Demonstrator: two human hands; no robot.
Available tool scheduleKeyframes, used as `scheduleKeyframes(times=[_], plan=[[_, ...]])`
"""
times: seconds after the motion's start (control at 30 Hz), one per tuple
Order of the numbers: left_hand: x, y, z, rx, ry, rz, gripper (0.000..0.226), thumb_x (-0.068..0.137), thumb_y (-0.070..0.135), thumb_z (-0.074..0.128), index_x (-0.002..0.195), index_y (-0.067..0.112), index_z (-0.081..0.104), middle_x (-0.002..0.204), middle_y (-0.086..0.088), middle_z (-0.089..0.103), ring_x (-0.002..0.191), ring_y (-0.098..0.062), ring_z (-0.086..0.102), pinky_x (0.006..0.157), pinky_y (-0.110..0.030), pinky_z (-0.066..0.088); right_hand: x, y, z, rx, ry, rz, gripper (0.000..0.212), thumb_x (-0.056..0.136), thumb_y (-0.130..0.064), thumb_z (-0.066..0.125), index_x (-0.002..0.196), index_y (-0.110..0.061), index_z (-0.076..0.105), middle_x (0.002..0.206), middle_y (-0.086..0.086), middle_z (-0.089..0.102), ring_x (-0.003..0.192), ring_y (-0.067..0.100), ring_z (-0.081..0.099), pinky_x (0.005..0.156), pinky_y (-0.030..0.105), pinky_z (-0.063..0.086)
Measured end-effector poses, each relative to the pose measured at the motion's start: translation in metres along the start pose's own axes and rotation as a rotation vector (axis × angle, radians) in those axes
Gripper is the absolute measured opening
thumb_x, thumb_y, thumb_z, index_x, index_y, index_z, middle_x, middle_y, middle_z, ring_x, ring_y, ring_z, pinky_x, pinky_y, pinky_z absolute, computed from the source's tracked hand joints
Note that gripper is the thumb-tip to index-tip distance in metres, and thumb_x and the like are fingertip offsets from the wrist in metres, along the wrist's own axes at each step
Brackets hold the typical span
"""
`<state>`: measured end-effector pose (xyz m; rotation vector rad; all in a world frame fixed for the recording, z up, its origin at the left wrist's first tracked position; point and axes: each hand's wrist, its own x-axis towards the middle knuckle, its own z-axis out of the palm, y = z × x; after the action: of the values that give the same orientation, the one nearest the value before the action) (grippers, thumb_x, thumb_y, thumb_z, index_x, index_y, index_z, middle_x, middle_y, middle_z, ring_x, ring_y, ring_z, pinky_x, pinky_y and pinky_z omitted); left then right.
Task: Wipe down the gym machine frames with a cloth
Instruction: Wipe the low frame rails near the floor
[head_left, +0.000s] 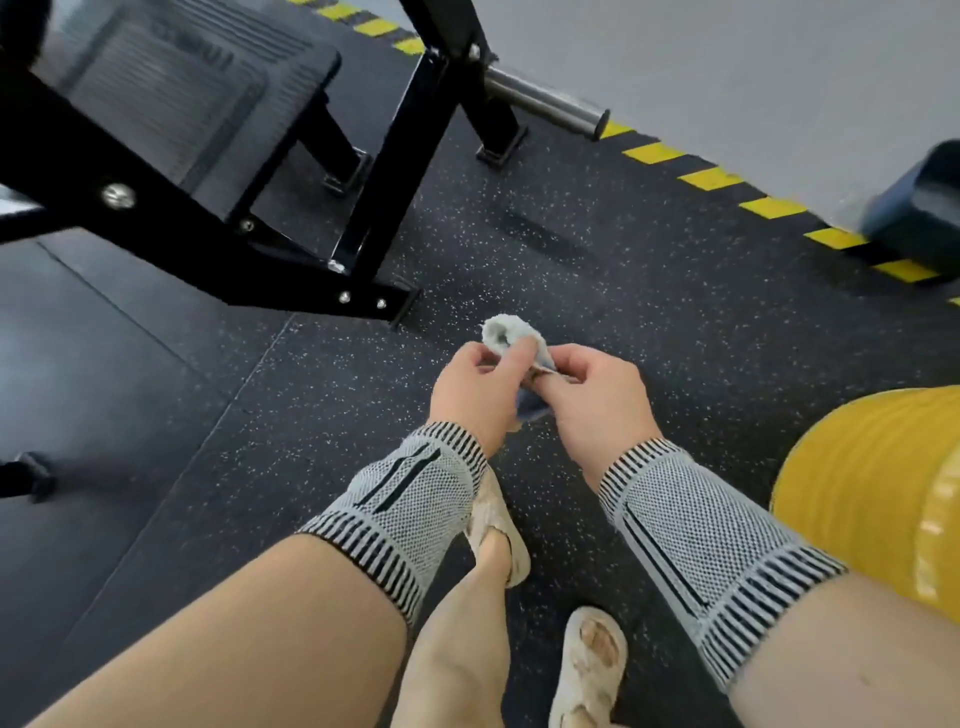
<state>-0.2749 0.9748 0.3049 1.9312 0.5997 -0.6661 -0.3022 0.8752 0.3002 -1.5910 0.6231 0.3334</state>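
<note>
The cloth (511, 340) is held in mid-air between both hands, above the speckled floor (649, 291) and clear of the machine frame (291, 280), which stands at 10 o'clock from the hands.

Grip state: the left hand (475, 387) is closed, pinching the pale bunched end of the cloth between thumb and fingers. The right hand (597, 395) is closed on the darker lower part. Neither hand touches the frame.

Handling: the cloth appears light, soft and limp; it will fold and droop wherever unsupported. It is judged non-fragile and not slippery.

Recommended hold: gather it into a pad in one palm, fingers spread behind, so a flat face meets the steel. The painted black frame looks rigid and smooth, with bolt heads (118, 196) that may snag loose edges.
</note>
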Motion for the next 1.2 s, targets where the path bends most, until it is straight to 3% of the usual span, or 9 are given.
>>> scheduleKeyframes(times=[0.07, 0.17, 0.23, 0.33, 0.53, 0.77, 0.9, 1.03, 1.2], plan=[[-0.036, 0.006, -0.008, -0.056, 0.028, -0.001, 0.054, 0.066, 0.065, 0.06, 0.092, 0.018, 0.064, 0.092, -0.007, 0.07, 0.089, -0.029, 0.069, 0.082, -0.05, 0.056, -0.029, -0.013, -0.007, -0.054, -0.032, -0.041, 0.011, 0.089, -0.014, 0.064, 0.087, -0.021, 0.072, 0.078, -0.001, 0.073, 0.076, 0.015, 0.069, 0.062, 0.023, 0.054], [-0.087, 0.012, -0.021, -0.087, 0.075, 0.02, 0.07, 0.052, 0.073, 0.052, 0.09, 0.015, 0.065, 0.092, -0.009, 0.071, 0.086, -0.031, 0.069, 0.083, -0.053, 0.055, -0.073, -0.032, -0.016, -0.09, -0.07, -0.103, 0.009, 0.091, -0.021, 0.063, 0.089, -0.022, 0.072, 0.081, -0.005, 0.072, 0.079, 0.012, 0.068, 0.066, 0.024, 0.056], [-0.119, 0.018, -0.032, -0.07, 0.098, 0.031, 0.066, 0.065, 0.07, 0.053, 0.092, 0.011, 0.064, 0.089, -0.006, 0.068, 0.078, -0.024, 0.063, 0.082, -0.048, 0.055, -0.101, -0.046, -0.02, -0.117, -0.097, -0.123, 0.01, 0.092, -0.023, 0.062, 0.09, -0.022, 0.071, 0.081, -0.006, 0.072, 0.08, 0.011, 0.067, 0.064, 0.02, 0.053], [-0.152, 0.021, -0.048, -0.094, 0.168, 0.055, 0.044, 0.091, 0.057, 0.046, 0.1, 0.015, 0.056, 0.091, 0.002, 0.062, 0.079, -0.012, 0.059, 0.07, -0.032, 0.049, -0.137, -0.067, -0.023, -0.093, -0.14, -0.141, 0.012, 0.093, -0.021, 0.061, 0.086, -0.023, 0.07, 0.082, -0.005, 0.073, 0.082, 0.015, 0.069, 0.075, 0.033, 0.058], [-0.212, 0.037, -0.079, -0.101, 0.28, 0.221, 0.046, 0.097, 0.053, 0.037, 0.097, 0.013, 0.061, 0.09, -0.001, 0.064, 0.086, -0.018, 0.061, 0.078, -0.033, 0.049, -0.194, -0.109, -0.019, -0.101, -0.111, -0.237, 0.017, 0.092, -0.017, 0.06, 0.078, -0.025, 0.067, 0.081, -0.004, 0.071, 0.078, 0.013, 0.067, 0.076, 0.035, 0.057], [-0.264, 0.049, -0.144, -0.083, 0.425, 0.331, 0.042, 0.098, 0.044, 0.044, 0.077, 0.01, 0.059, 0.071, 0.002, 0.059, 0.063, -0.01, 0.054, 0.053, -0.02, 0.038, -0.247, -0.161, 0.01, -0.19, -0.172, -0.354, 0.017, 0.093, -0.023, 0.06, 0.079, -0.017, 0.067, 0.075, 0.001, 0.069, 0.071, 0.017, 0.062, 0.063, 0.033, 0.052], [-0.287, 0.051, -0.193, -0.023, 0.43, 0.355, 0.048, 0.099, 0.045, 0.042, 0.066, 0.012, 0.057, 0.066, 0.002, 0.059, 0.062, -0.013, 0.055, 0.055, -0.023, 0.041, -0.272, -0.179, 0.04, -0.173, -0.187, -0.352, 0.023, 0.093, -0.025, 0.059, 0.076, -0.011, 0.066, 0.069, 0.003, 0.065, 0.062, 0.014, 0.057, 0.053, 0.026, 0.043], [-0.3, 0.04, -0.251, -0.009, 0.442, 0.375, 0.053, 0.095, 0.05, 0.045, 0.071, 0.007, 0.064, 0.069, -0.004, 0.065, 0.067, -0.019, 0.061, 0.067, -0.032, 0.052, -0.291, -0.192, 0.088, -0.161, -0.185, -0.379, 0.024, 0.093, -0.026, 0.06, 0.077, -0.009, 0.066, 0.075, 0.011, 0.069, 0.068, 0.022, 0.063, 0.06, 0.037, 0.051], [-0.326, 0.012, -0.336, 0.077, 0.486, 0.451, 0.046, 0.096, 0.047, 0.045, 0.061, 0.016, 0.048, 0.058, 0.004, 0.05, 0.06, -0.017, 0.049, 0.068, -0.036, 0.047, -0.327, -0.197, 0.174, -0.043, -0.147, -0.352, 0.027, 0.092, -0.028, 0.06, 0.076, -0.007, 0.067, 0.076, 0.013, 0.069, 0.071, 0.025, 0.061, 0.063, 0.04, 0.049]])
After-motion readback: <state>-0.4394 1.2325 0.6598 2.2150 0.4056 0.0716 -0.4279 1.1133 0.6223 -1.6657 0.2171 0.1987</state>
